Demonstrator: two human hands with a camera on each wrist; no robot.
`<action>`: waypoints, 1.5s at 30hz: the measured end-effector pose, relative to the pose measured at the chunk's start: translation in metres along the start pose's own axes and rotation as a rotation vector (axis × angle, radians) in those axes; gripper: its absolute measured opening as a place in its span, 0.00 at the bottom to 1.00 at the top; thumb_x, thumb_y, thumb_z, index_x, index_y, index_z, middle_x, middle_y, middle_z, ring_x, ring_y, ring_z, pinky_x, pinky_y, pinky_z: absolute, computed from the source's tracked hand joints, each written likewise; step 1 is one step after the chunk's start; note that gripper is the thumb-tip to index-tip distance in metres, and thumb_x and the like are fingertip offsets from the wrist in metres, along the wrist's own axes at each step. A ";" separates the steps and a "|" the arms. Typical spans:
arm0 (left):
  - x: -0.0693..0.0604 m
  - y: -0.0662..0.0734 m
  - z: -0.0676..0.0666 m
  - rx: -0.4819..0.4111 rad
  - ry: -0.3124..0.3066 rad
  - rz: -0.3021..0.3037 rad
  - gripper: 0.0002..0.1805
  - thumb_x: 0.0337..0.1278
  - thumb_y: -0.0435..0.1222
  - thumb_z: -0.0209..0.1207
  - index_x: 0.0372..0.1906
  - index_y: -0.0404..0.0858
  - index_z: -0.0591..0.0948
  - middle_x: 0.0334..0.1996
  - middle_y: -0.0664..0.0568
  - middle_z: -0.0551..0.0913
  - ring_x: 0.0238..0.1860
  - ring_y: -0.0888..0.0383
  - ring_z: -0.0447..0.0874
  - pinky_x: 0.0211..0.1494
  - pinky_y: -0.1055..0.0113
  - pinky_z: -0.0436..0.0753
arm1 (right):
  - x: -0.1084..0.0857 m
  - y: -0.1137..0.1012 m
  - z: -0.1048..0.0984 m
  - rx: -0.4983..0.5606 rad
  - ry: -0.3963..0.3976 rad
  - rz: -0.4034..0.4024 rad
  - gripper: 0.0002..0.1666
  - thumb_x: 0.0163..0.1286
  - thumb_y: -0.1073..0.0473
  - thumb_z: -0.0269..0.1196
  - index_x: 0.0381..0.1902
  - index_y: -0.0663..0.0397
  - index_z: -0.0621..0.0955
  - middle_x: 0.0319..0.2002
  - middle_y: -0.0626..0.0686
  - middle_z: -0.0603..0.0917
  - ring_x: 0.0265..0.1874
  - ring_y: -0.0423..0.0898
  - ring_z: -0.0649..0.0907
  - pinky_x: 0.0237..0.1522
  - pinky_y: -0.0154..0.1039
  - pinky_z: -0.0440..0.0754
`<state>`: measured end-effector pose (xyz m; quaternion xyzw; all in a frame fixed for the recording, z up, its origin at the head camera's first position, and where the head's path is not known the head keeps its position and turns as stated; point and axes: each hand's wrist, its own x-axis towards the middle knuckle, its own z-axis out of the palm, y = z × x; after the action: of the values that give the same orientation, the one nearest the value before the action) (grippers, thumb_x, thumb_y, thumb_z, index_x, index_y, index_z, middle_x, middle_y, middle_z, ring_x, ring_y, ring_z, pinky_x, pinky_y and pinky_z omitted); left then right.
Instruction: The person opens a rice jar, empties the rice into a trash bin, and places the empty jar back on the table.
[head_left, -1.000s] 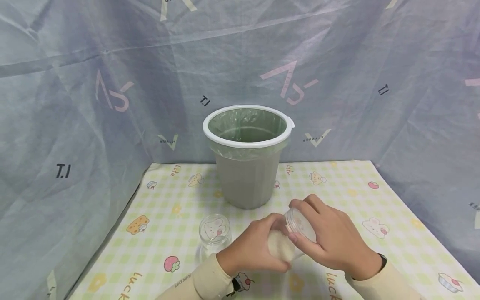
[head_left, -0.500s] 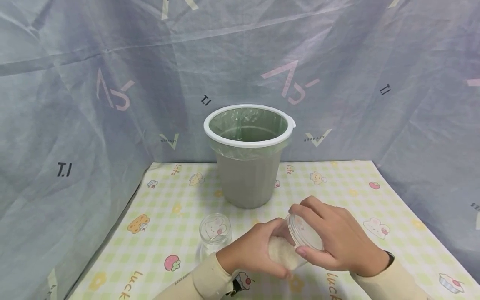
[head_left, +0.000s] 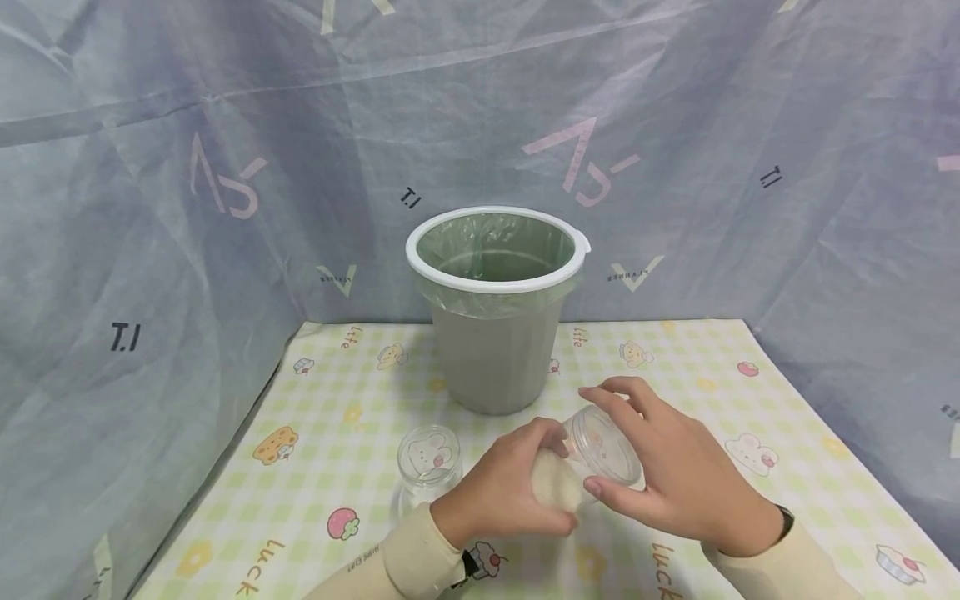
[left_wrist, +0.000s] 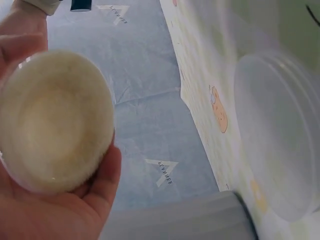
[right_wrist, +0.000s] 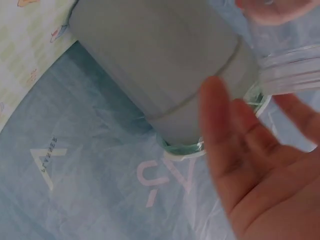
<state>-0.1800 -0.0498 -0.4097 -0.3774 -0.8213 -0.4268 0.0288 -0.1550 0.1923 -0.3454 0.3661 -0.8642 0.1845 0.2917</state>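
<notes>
My left hand (head_left: 502, 492) grips a clear jar (head_left: 555, 481) with pale cream contents settled towards its base. It is held tilted above the table, its ridged clear top end (head_left: 611, 457) facing right. Whether that end is a lid or the jar's neck I cannot tell. In the left wrist view, the jar's bottom (left_wrist: 55, 120) faces the camera, fingers curled around it. My right hand (head_left: 678, 471) is spread around the top end. Its thumb is at the lower edge, while the index finger stands off it; the right wrist view shows the palm (right_wrist: 280, 195) with extended fingers.
A second clear jar (head_left: 430, 457) stands on the table left of my left hand. Behind both hands is a grey bin (head_left: 495, 358) with a white rim and green liner. The checked tablecloth (head_left: 300, 500) covers the table; grey-blue cloth (head_left: 360, 125) hangs around it.
The right fingers have loosened from the jar's top end and spread apart. The jar's base has shifted slightly left in my left hand's grip. The second jar and bin stay put.
</notes>
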 end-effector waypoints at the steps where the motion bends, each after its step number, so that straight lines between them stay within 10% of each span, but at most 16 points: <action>1: 0.000 0.000 0.001 0.024 0.017 -0.004 0.45 0.33 0.45 0.78 0.63 0.51 0.70 0.52 0.64 0.79 0.48 0.68 0.78 0.50 0.75 0.80 | -0.001 -0.001 0.001 -0.010 -0.017 0.035 0.48 0.56 0.37 0.74 0.73 0.42 0.73 0.61 0.46 0.76 0.27 0.30 0.67 0.26 0.27 0.70; 10: -0.001 0.000 0.007 0.372 0.177 0.088 0.47 0.28 0.47 0.78 0.62 0.41 0.71 0.49 0.56 0.81 0.45 0.65 0.79 0.52 0.76 0.80 | -0.003 -0.016 0.015 -0.046 -0.105 0.350 0.42 0.67 0.33 0.66 0.73 0.41 0.71 0.55 0.48 0.80 0.23 0.35 0.75 0.24 0.36 0.75; 18: 0.000 -0.001 0.009 0.455 0.232 0.145 0.46 0.28 0.46 0.76 0.61 0.39 0.72 0.45 0.55 0.81 0.43 0.65 0.79 0.50 0.76 0.81 | -0.003 -0.018 0.023 -0.091 -0.039 0.354 0.32 0.68 0.35 0.67 0.60 0.47 0.78 0.43 0.48 0.82 0.21 0.36 0.72 0.23 0.37 0.73; 27: -0.001 -0.002 0.010 0.357 0.169 0.101 0.46 0.28 0.47 0.77 0.61 0.44 0.71 0.49 0.59 0.79 0.46 0.66 0.78 0.52 0.79 0.79 | -0.005 -0.014 0.022 -0.072 -0.002 0.283 0.29 0.67 0.40 0.69 0.60 0.45 0.79 0.45 0.45 0.82 0.22 0.32 0.70 0.23 0.33 0.71; 45: 0.000 0.003 -0.002 -0.193 -0.172 -0.075 0.38 0.40 0.44 0.79 0.59 0.57 0.70 0.53 0.66 0.81 0.45 0.69 0.82 0.43 0.72 0.85 | -0.008 -0.007 0.013 0.024 0.059 0.061 0.29 0.60 0.45 0.70 0.60 0.41 0.80 0.44 0.37 0.78 0.24 0.28 0.69 0.24 0.23 0.67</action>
<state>-0.1784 -0.0502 -0.4068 -0.3828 -0.7894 -0.4706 -0.0940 -0.1498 0.1849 -0.3600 0.3376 -0.8637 0.2143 0.3068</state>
